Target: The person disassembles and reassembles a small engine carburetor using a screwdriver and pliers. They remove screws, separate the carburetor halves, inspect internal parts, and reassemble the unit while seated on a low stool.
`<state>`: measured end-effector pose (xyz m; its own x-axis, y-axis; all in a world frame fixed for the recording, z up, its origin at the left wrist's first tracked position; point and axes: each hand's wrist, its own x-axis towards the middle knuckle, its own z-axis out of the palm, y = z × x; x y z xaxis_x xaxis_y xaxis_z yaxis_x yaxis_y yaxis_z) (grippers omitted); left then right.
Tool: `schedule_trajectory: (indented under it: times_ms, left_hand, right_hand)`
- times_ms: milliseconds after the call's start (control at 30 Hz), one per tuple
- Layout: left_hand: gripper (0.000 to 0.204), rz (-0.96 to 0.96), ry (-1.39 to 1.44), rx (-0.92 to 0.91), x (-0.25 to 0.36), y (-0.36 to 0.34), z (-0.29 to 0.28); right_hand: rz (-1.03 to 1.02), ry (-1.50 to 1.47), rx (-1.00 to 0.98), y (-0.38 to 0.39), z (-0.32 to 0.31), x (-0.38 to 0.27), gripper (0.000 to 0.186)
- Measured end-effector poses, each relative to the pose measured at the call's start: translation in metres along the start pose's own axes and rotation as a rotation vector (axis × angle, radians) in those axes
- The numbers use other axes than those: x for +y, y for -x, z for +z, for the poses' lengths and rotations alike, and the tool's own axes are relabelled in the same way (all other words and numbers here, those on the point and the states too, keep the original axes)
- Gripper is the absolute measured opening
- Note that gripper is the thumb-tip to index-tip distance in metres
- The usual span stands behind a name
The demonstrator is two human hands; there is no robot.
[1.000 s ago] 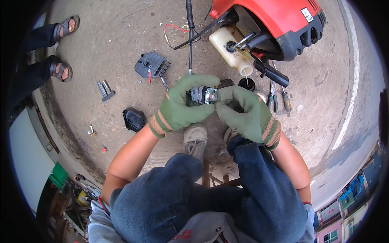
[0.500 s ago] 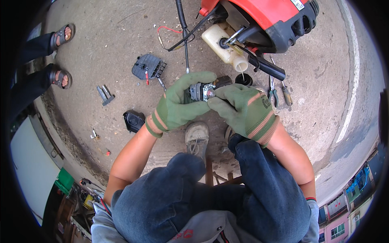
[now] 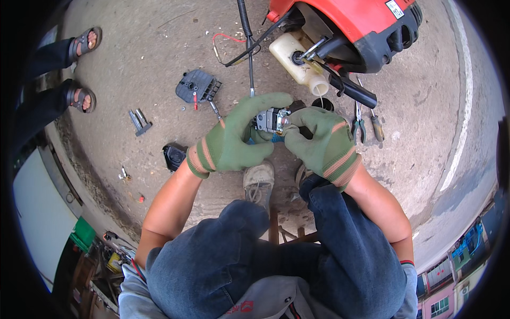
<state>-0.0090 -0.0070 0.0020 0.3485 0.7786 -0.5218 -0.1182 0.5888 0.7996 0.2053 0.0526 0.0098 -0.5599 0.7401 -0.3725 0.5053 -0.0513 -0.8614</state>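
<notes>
My gloved left hand (image 3: 231,143), in green with tan cuff stripes, holds a small grey-and-silver metal carburetor (image 3: 268,121) between curled fingers and thumb. My gloved right hand (image 3: 324,143) closes its fingertips on the carburetor's right end, beside a small clear bulb. A bit of blue (image 3: 277,138) shows under the part, too small to make out. Just beyond my hands lie a translucent plastic tank (image 3: 289,58) with a pale line hanging from its neck and a dark round container (image 3: 325,105), partly hidden.
Red-and-black machine (image 3: 361,24) at top; grey plastic plate (image 3: 194,85), black cover (image 3: 172,157), metal tool (image 3: 139,122) on the left; pliers (image 3: 359,130) and screwdriver (image 3: 377,127) at right. Another person's sandalled feet (image 3: 85,98) stand at left.
My left hand's lower fingers have loosened and dropped slightly, uncovering the blue bit under the carburetor. My right fingertips remain at its right end. The view has shifted slightly.
</notes>
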Motion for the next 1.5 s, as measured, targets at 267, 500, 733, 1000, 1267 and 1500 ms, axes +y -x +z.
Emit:
schedule_trajectory:
  times_ms: [267, 500, 733, 1000, 1267, 1500]
  left_hand:
    - [0.066, 0.079, 0.084, 0.070, -0.009, -0.005, 0.007]
    - [0.066, 0.117, -0.001, 0.091, -0.016, -0.005, 0.008]
    - [0.065, 0.183, -0.212, 0.089, -0.020, -0.005, 0.005]
    - [0.066, 0.128, -0.060, 0.130, -0.011, -0.005, 0.011]
    - [0.066, 0.064, -0.020, 0.146, -0.004, -0.003, 0.014]
    - [0.065, 0.062, -0.046, 0.138, -0.008, -0.004, 0.011]
  right_hand:
    - [0.217, -0.191, 0.019, 0.001, 0.006, 0.000, 0.021]
    - [0.099, -0.115, -0.053, -0.001, -0.005, -0.002, 0.021]
    - [0.070, -0.106, 0.019, 0.000, 0.008, 0.009, 0.018]
    - [0.095, 0.000, 0.101, 0.000, 0.013, 0.006, 0.017]
    - [0.132, -0.176, 0.087, 0.002, 0.011, 0.008, 0.016]
    - [0.049, -0.124, -0.001, -0.002, 0.001, 0.004, 0.014]
